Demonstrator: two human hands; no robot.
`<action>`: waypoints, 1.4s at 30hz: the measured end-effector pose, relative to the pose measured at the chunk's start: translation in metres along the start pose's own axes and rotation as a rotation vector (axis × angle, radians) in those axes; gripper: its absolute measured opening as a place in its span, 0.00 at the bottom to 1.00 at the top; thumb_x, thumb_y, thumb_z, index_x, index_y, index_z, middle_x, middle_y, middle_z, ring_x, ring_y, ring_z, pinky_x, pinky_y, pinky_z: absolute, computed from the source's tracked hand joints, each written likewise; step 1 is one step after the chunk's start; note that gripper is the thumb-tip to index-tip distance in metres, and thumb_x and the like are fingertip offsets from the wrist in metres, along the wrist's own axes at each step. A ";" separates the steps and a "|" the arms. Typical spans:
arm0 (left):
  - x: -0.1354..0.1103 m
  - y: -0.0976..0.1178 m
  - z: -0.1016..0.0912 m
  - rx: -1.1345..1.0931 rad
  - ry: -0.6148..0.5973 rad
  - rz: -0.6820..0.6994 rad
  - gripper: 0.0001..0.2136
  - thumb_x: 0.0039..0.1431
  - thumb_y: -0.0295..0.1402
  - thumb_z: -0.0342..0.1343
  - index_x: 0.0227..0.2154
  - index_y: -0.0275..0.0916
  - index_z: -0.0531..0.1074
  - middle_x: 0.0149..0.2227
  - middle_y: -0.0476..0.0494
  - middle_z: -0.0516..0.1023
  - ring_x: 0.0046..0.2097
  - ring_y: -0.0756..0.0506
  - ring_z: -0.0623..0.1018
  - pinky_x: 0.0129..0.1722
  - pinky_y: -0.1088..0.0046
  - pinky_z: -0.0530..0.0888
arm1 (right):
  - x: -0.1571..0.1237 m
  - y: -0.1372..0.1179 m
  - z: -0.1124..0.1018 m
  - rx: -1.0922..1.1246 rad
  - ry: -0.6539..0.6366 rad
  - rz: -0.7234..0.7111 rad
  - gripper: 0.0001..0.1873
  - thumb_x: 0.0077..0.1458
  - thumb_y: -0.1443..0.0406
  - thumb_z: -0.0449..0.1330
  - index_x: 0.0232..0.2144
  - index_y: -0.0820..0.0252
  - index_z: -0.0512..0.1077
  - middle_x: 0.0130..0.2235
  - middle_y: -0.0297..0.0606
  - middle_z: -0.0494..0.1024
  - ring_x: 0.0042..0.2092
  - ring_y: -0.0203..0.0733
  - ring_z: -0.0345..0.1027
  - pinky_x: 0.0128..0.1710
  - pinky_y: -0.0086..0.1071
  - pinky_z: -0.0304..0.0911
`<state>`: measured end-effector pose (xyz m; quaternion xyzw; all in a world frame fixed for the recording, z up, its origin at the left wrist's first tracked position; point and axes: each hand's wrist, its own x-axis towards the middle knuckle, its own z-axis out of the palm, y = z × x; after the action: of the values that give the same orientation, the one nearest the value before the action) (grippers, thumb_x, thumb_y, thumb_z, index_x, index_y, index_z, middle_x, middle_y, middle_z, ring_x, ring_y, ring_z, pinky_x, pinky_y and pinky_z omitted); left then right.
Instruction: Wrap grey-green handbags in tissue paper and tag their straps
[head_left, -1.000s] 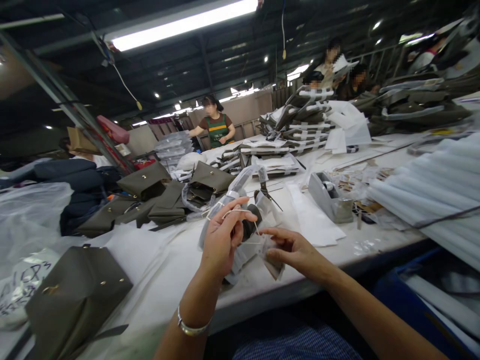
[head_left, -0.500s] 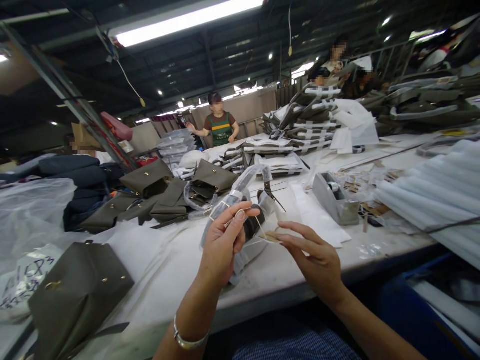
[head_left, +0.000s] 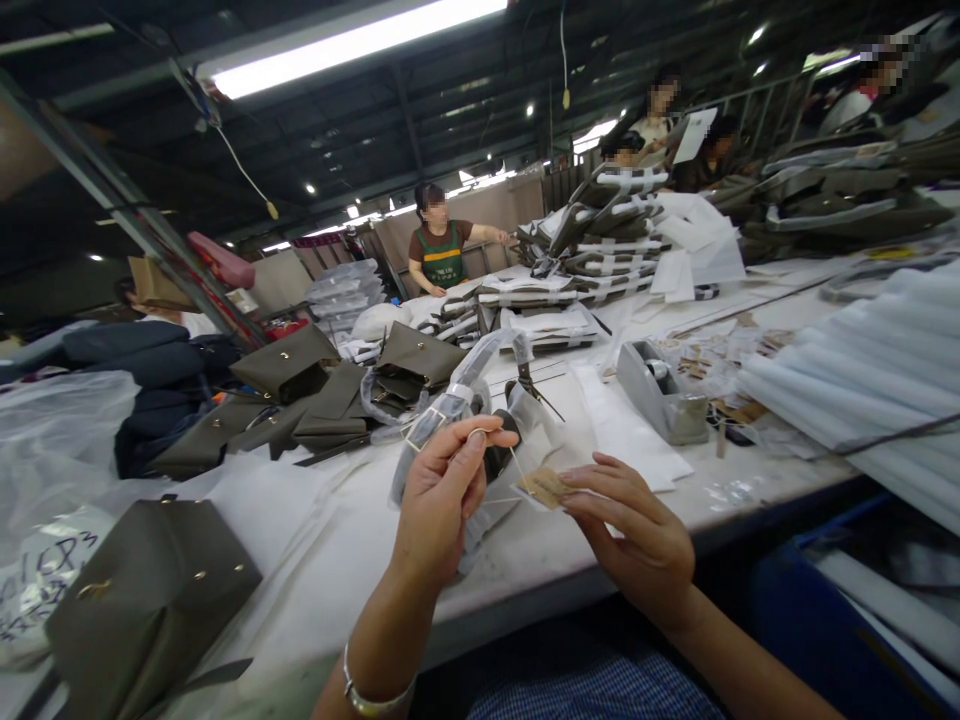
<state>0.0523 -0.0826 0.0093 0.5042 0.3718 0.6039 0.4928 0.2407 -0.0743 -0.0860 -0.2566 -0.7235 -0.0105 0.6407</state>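
Note:
My left hand (head_left: 444, 492) is closed, pinching a thin pale string (head_left: 517, 462) between thumb and fingertips. The string runs down to a small tan hang tag (head_left: 546, 487), whose right edge is between the fingers of my right hand (head_left: 637, 530). Behind my left hand lies a bag strap (head_left: 429, 425) with a metal buckle, wrapped in clear plastic. Part of a dark item beside the strap is hidden by my left fingers.
A grey tape dispenser (head_left: 664, 395) stands right of centre, near scattered tags (head_left: 701, 365). White foam sheets (head_left: 855, 350) are stacked at right. Olive bags (head_left: 154, 590) lie at left; wrapped bags (head_left: 547, 290) are piled behind. A co-worker (head_left: 441, 245) stands across the table (head_left: 525, 575).
The tan tag has turned so its flat face shows more, still between both hands. The co-worker across the table has reached an arm towards the bag pile. My view has shifted slightly.

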 end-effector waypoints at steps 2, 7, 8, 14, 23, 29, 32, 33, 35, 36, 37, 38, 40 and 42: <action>0.000 -0.001 0.000 0.013 0.004 0.002 0.09 0.65 0.35 0.56 0.43 0.39 0.77 0.40 0.40 0.81 0.19 0.61 0.55 0.17 0.83 0.50 | 0.001 -0.003 0.000 0.039 0.036 0.090 0.16 0.52 0.78 0.64 0.40 0.55 0.76 0.42 0.38 0.81 0.45 0.43 0.75 0.54 0.44 0.69; 0.001 -0.006 0.001 -0.011 0.027 -0.011 0.11 0.63 0.34 0.57 0.47 0.41 0.76 0.43 0.40 0.81 0.21 0.59 0.64 0.19 0.84 0.59 | 0.001 -0.011 -0.003 0.038 0.045 0.221 0.12 0.54 0.75 0.64 0.38 0.54 0.76 0.41 0.37 0.80 0.44 0.42 0.74 0.47 0.36 0.71; 0.001 -0.007 0.002 -0.022 0.028 -0.018 0.11 0.63 0.34 0.58 0.47 0.41 0.76 0.44 0.40 0.81 0.23 0.58 0.66 0.20 0.84 0.61 | 0.000 -0.012 -0.004 0.029 0.028 0.229 0.12 0.55 0.74 0.64 0.38 0.53 0.75 0.41 0.37 0.80 0.44 0.41 0.75 0.46 0.35 0.71; -0.002 -0.011 0.006 -0.062 0.001 -0.061 0.14 0.60 0.33 0.60 0.49 0.43 0.75 0.48 0.42 0.79 0.33 0.53 0.76 0.34 0.79 0.75 | -0.010 -0.010 -0.003 -0.067 -0.041 0.394 0.05 0.60 0.68 0.60 0.38 0.52 0.73 0.37 0.36 0.80 0.40 0.42 0.74 0.45 0.35 0.68; -0.001 -0.017 0.005 -0.188 -0.005 -0.142 0.15 0.57 0.32 0.64 0.48 0.43 0.77 0.46 0.44 0.79 0.32 0.56 0.75 0.39 0.79 0.76 | -0.001 -0.001 -0.003 0.862 -0.246 1.151 0.15 0.57 0.54 0.64 0.37 0.60 0.73 0.27 0.30 0.72 0.28 0.31 0.63 0.28 0.25 0.61; -0.001 -0.017 0.003 -0.271 -0.032 -0.150 0.15 0.57 0.33 0.64 0.48 0.43 0.77 0.47 0.43 0.79 0.29 0.57 0.73 0.34 0.80 0.76 | -0.008 -0.002 -0.005 1.215 -0.273 1.368 0.14 0.55 0.56 0.66 0.36 0.59 0.73 0.35 0.34 0.75 0.34 0.33 0.69 0.38 0.30 0.67; -0.002 -0.019 0.006 -0.243 -0.043 -0.159 0.15 0.57 0.33 0.64 0.48 0.43 0.77 0.47 0.43 0.79 0.30 0.56 0.74 0.33 0.80 0.76 | -0.008 -0.006 -0.004 1.251 -0.235 1.353 0.13 0.57 0.56 0.65 0.36 0.60 0.73 0.36 0.36 0.76 0.37 0.38 0.70 0.44 0.34 0.68; -0.003 -0.020 0.007 -0.238 -0.047 -0.166 0.15 0.57 0.34 0.64 0.48 0.43 0.77 0.48 0.43 0.79 0.30 0.56 0.74 0.33 0.80 0.76 | -0.007 -0.007 -0.003 1.266 -0.216 1.349 0.13 0.58 0.56 0.64 0.36 0.60 0.73 0.36 0.36 0.76 0.37 0.38 0.70 0.44 0.35 0.67; -0.004 -0.022 0.010 -0.234 -0.058 -0.181 0.14 0.57 0.34 0.64 0.47 0.44 0.77 0.48 0.43 0.79 0.30 0.56 0.74 0.34 0.80 0.76 | -0.006 -0.009 -0.001 1.291 -0.187 1.348 0.12 0.58 0.56 0.63 0.35 0.59 0.73 0.34 0.35 0.76 0.36 0.38 0.70 0.43 0.34 0.67; -0.004 -0.023 0.010 -0.232 -0.062 -0.188 0.14 0.57 0.34 0.64 0.47 0.44 0.77 0.47 0.44 0.79 0.30 0.56 0.74 0.34 0.80 0.76 | -0.006 -0.010 0.000 1.294 -0.182 1.353 0.12 0.58 0.56 0.63 0.35 0.59 0.73 0.33 0.35 0.76 0.36 0.38 0.70 0.43 0.33 0.66; -0.005 -0.023 0.011 -0.229 -0.063 -0.192 0.14 0.57 0.34 0.64 0.47 0.44 0.77 0.47 0.44 0.79 0.30 0.56 0.74 0.34 0.80 0.76 | -0.006 -0.011 0.001 1.291 -0.179 1.362 0.13 0.58 0.55 0.64 0.35 0.59 0.72 0.33 0.35 0.76 0.36 0.38 0.71 0.43 0.33 0.66; -0.005 -0.024 0.011 -0.224 -0.062 -0.194 0.14 0.57 0.34 0.64 0.47 0.44 0.77 0.47 0.44 0.79 0.30 0.56 0.74 0.34 0.80 0.76 | -0.007 -0.011 0.002 1.286 -0.176 1.374 0.13 0.58 0.55 0.64 0.34 0.59 0.72 0.33 0.35 0.75 0.36 0.37 0.71 0.42 0.32 0.66; -0.005 -0.025 0.011 -0.216 -0.058 -0.192 0.15 0.56 0.35 0.64 0.47 0.43 0.77 0.47 0.43 0.78 0.30 0.56 0.73 0.33 0.80 0.76 | -0.008 -0.010 0.002 1.281 -0.147 1.400 0.14 0.57 0.54 0.65 0.33 0.59 0.71 0.31 0.33 0.74 0.34 0.34 0.69 0.38 0.28 0.66; -0.004 -0.025 0.011 -0.215 -0.055 -0.183 0.15 0.57 0.34 0.64 0.47 0.43 0.77 0.47 0.43 0.79 0.29 0.57 0.72 0.32 0.80 0.75 | -0.010 -0.009 0.002 1.297 -0.094 1.437 0.15 0.55 0.55 0.67 0.32 0.59 0.70 0.27 0.29 0.69 0.26 0.28 0.62 0.28 0.22 0.62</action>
<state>0.0682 -0.0815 -0.0128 0.4289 0.3357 0.5786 0.6071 0.2359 -0.0848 -0.0925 -0.2342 -0.2843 0.7952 0.4816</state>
